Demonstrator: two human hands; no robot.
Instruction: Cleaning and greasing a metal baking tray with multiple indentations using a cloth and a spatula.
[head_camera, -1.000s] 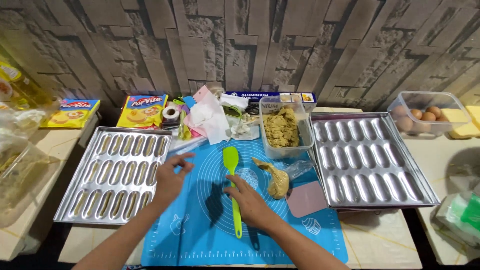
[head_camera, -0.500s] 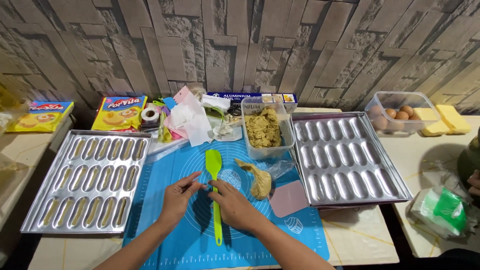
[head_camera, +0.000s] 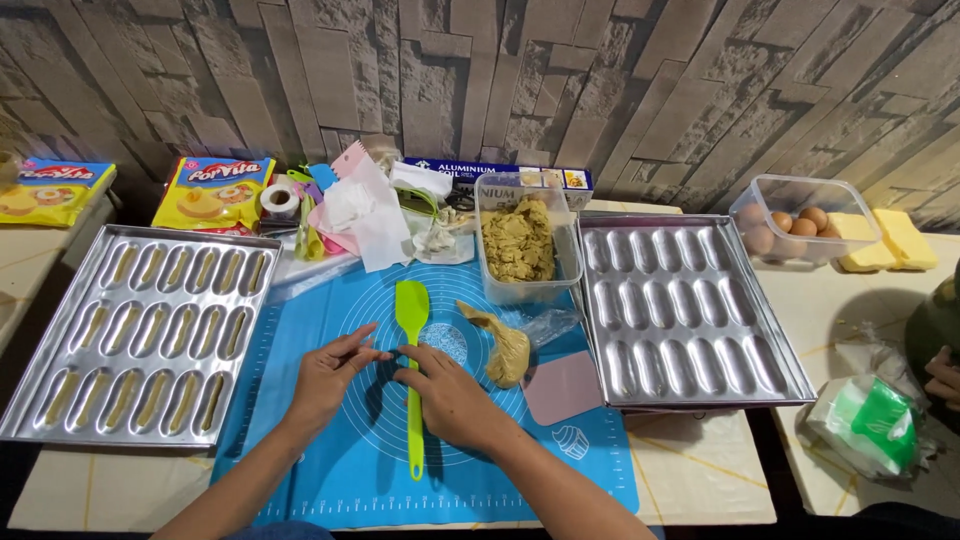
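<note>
Left hand (head_camera: 325, 378) & right hand (head_camera: 448, 393) meet fingertip to fingertip on the blue silicone mat (head_camera: 330, 470), pinching sth too small to tell. The bright green rubber spatula (head_camera: 411, 345) lies flat betw. them, partly under the right grip.

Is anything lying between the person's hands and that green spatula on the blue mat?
Nothing visible does. The right hand lies across the green spatula at its handle, and the left hand meets it fingertip to fingertip just left of the handle. The dough bag sits off to the right on the blue mat.
</note>
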